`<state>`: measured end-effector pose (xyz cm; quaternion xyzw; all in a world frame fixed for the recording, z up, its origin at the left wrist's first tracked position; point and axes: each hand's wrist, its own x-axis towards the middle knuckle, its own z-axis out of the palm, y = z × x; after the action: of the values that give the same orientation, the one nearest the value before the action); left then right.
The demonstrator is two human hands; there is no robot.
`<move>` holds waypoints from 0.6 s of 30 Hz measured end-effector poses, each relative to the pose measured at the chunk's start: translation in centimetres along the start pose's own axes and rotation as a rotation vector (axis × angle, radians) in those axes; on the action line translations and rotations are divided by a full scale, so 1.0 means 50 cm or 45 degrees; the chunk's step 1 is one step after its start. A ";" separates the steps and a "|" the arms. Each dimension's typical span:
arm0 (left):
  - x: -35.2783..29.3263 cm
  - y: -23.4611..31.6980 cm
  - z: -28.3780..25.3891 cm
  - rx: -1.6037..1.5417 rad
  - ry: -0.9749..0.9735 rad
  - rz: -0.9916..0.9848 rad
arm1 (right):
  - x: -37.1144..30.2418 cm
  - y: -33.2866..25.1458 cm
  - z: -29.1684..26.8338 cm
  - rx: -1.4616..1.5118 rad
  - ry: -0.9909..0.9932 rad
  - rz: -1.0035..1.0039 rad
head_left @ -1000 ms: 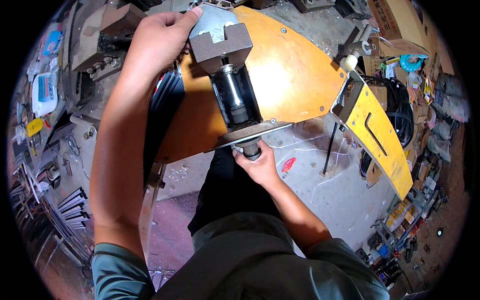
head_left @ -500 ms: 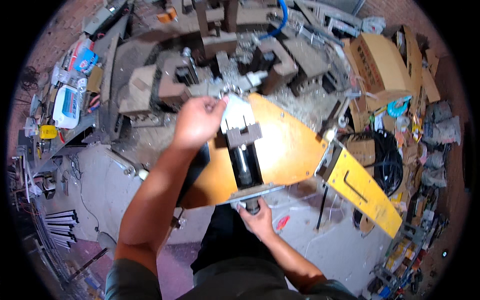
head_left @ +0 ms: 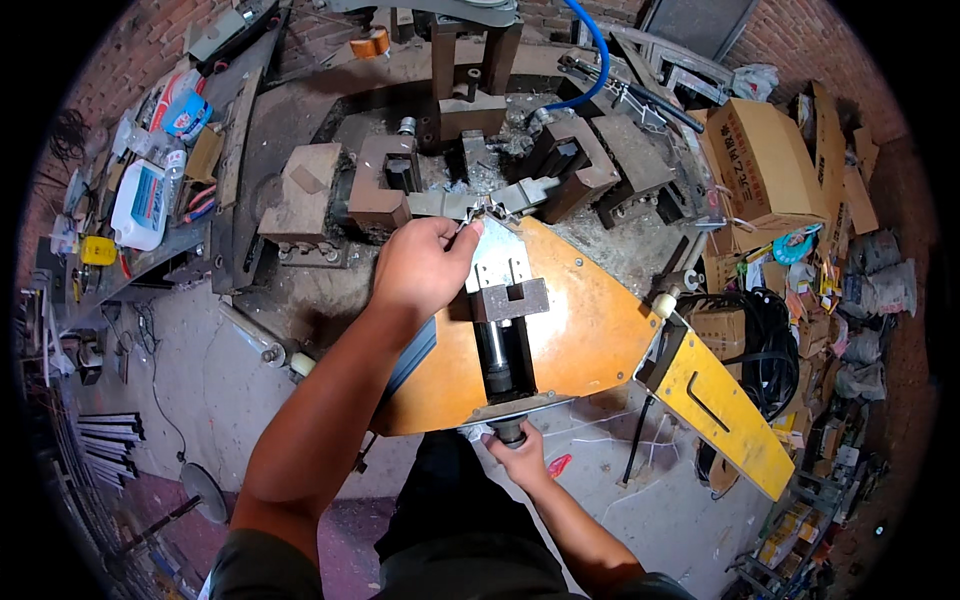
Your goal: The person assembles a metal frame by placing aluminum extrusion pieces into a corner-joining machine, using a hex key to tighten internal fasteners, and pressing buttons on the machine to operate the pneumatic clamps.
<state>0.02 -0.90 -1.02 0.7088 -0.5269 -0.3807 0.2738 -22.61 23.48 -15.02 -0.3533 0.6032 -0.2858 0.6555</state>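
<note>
An orange machine plate (head_left: 590,320) carries a grey notched block (head_left: 510,298) and a dark cylinder (head_left: 500,362) running toward me. My left hand (head_left: 425,262) reaches over the plate's far end and pinches a small bent metal piece (head_left: 478,216) where grey metal strips (head_left: 525,194) meet. My right hand (head_left: 518,457) is closed around a dark round knob (head_left: 508,432) at the plate's near edge. A yellow slotted arm (head_left: 722,410) hangs off the plate to the right.
Heavy rusty steel blocks and fixtures (head_left: 385,185) crowd the bench beyond the plate, with a blue hose (head_left: 598,45) above. Cardboard boxes (head_left: 765,150) stand at the right, a white jug (head_left: 140,205) and clutter at the left, black cables (head_left: 770,330) to the right.
The view has tilted up, showing the bench beyond. My left hand moved from the grey block to the metal strips at the plate's far tip. My right hand stayed on the knob.
</note>
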 end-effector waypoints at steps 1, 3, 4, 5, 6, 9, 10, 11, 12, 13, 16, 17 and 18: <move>0.000 0.000 0.002 -0.006 0.003 0.012 | 0.002 0.003 -0.007 0.231 -0.088 0.097; 0.000 -0.002 0.006 -0.021 0.012 0.034 | 0.004 0.010 -0.020 0.692 -0.265 0.291; -0.001 -0.001 0.006 -0.024 0.011 0.025 | 0.005 0.009 -0.020 0.704 -0.275 0.305; -0.002 -0.001 0.007 -0.028 0.010 0.017 | 0.005 0.008 -0.021 0.716 -0.285 0.319; -0.001 0.002 0.005 -0.032 0.014 0.009 | 0.007 0.000 -0.020 0.727 -0.298 0.330; -0.006 0.011 -0.004 0.016 -0.022 -0.003 | -0.004 -0.024 -0.004 0.211 -0.035 0.191; -0.004 0.007 -0.002 -0.019 -0.025 0.006 | -0.007 -0.033 0.000 0.117 0.006 0.184; 0.001 -0.003 0.004 -0.053 -0.029 0.014 | -0.011 -0.043 0.004 0.022 0.046 0.176; 0.004 -0.011 0.011 -0.087 -0.033 0.022 | -0.012 -0.046 0.005 -0.071 0.088 0.168; 0.008 -0.019 0.015 -0.146 -0.033 0.037 | -0.010 -0.040 0.002 -0.082 0.080 0.215; 0.010 -0.028 0.018 -0.131 0.000 0.101 | -0.009 -0.036 0.001 -0.054 0.065 0.197; 0.012 -0.028 0.017 -0.117 0.006 0.105 | -0.008 -0.039 0.001 -0.046 0.049 0.200; 0.010 -0.025 0.016 -0.101 0.006 0.108 | -0.009 -0.040 0.000 -0.046 0.043 0.188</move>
<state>0.13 -0.98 -2.57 0.6754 -0.5402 -0.3878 0.3188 -22.54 22.67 -13.14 -0.3148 0.6437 -0.2316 0.6579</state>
